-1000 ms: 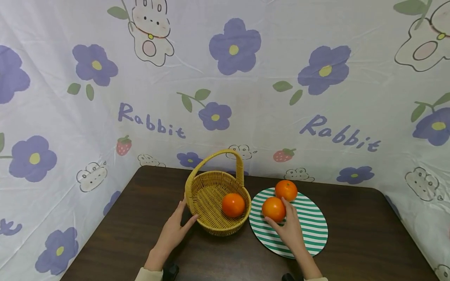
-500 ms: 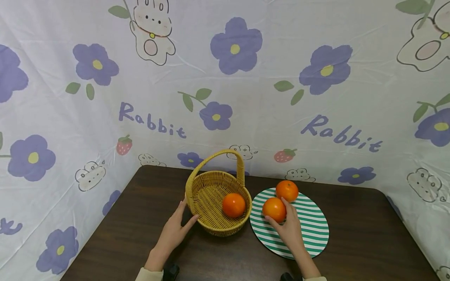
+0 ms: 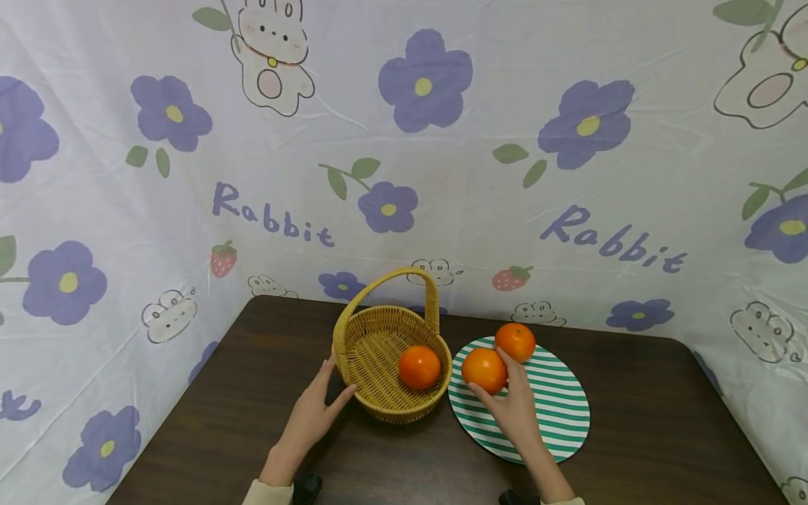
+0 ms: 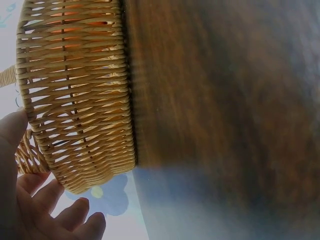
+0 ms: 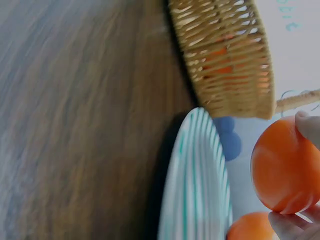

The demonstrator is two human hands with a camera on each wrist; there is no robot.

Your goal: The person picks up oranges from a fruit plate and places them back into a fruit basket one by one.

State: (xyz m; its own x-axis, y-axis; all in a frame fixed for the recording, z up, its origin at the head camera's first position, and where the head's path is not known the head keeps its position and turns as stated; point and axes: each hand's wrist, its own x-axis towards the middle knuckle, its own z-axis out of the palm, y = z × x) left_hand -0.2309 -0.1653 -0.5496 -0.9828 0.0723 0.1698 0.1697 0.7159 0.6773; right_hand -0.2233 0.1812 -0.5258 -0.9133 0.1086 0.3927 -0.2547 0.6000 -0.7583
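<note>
My right hand (image 3: 520,407) pinches an orange (image 3: 483,370) between thumb and fingers. In the right wrist view this orange (image 5: 286,167) hangs clear above the green-and-white striped plate (image 5: 192,190). Another orange (image 3: 515,341) lies on the plate's far part, right by my fingertips. To the left, my left hand (image 3: 312,410) holds the side of a yellow wicker basket (image 3: 372,365) near the base of its handle. Its thumb is at the rim in the left wrist view, its fingers (image 4: 50,197) round the far side. One orange (image 3: 419,367) sits inside the basket, toward its right.
The basket's arched handle (image 3: 431,301) rises above its rim. Both basket and plate stand on a dark wooden table (image 3: 650,407), close beside each other. Behind the table hangs a white cloth (image 3: 467,203) printed with flowers and rabbits.
My right hand has lifted the nearer orange off the plate and shifted it slightly left and away from me. The left hand and basket have stayed in place.
</note>
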